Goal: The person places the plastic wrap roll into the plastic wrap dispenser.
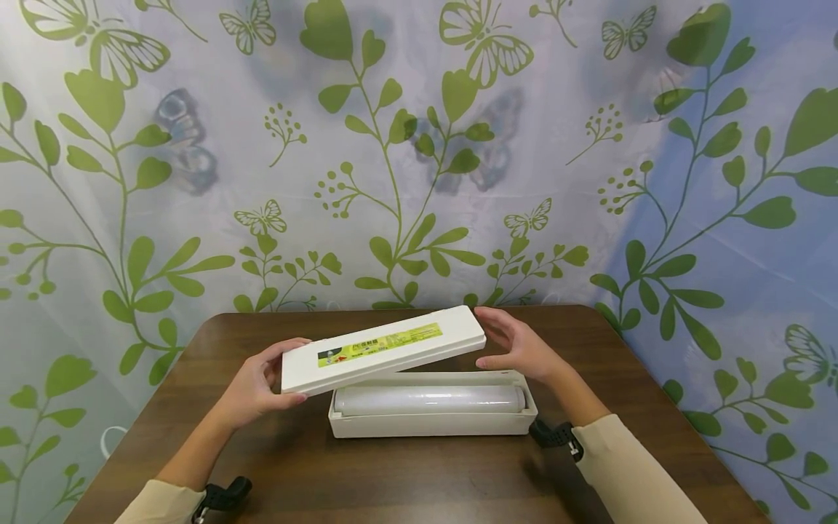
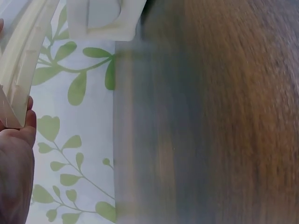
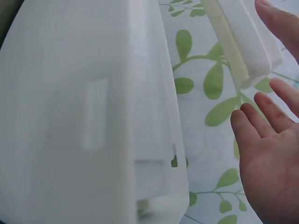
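Observation:
My left hand (image 1: 245,389) grips the left end of a long white lid (image 1: 393,348) with a yellow-green label, thumb at the front edge and fingers behind. The lid is tilted, its right end higher, above and behind an uncovered white cling film box (image 1: 432,426). Inside the box lies a roll of clear cling film (image 1: 428,399). My right hand (image 1: 524,348) is beside the lid's raised right end, thumb and fingers spread. In the right wrist view, a gap shows between the fingers (image 3: 264,121) and the lid (image 3: 240,44). The left wrist view shows the lid's hollow underside (image 2: 28,60).
The box stands on a brown wooden table (image 1: 419,480) whose back edge meets a curtain (image 1: 419,182) printed with green leaves and butterflies. Black wrist mounts (image 1: 225,496) are strapped to both forearms, the right one close to the box's right end.

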Action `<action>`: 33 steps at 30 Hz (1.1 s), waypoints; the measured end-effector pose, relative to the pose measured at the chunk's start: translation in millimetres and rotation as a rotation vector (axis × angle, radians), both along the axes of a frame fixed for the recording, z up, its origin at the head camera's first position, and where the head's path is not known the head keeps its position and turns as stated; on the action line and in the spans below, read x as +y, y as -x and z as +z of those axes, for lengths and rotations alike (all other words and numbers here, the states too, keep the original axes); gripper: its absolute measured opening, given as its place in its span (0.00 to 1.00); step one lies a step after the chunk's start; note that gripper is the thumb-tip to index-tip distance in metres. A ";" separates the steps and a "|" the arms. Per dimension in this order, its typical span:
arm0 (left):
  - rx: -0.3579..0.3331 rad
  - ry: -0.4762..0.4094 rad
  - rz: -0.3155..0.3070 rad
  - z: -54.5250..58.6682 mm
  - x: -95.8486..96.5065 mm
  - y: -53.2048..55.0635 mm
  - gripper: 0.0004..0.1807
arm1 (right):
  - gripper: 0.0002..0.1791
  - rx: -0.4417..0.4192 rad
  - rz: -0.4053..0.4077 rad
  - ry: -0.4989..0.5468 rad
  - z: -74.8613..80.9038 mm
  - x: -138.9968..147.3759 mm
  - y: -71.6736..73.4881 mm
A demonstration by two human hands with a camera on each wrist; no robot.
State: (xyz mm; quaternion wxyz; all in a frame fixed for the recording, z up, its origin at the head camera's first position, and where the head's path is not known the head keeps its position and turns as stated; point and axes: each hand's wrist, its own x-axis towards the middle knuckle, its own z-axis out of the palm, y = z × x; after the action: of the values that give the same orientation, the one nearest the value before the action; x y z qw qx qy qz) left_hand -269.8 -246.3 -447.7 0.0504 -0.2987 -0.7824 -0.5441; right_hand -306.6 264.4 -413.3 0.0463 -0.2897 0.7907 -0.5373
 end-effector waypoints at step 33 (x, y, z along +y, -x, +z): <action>-0.021 -0.051 -0.169 8.0 8.4 -3.8 0.43 | 0.51 -0.069 0.078 0.000 11.3 -5.2 -15.4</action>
State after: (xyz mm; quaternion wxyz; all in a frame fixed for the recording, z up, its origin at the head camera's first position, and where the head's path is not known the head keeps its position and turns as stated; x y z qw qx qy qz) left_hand -266.0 -237.9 -439.8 0.0035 -0.3565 -0.7409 -0.5692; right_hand -291.2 259.2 -402.0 0.0944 -0.3014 0.7767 -0.5449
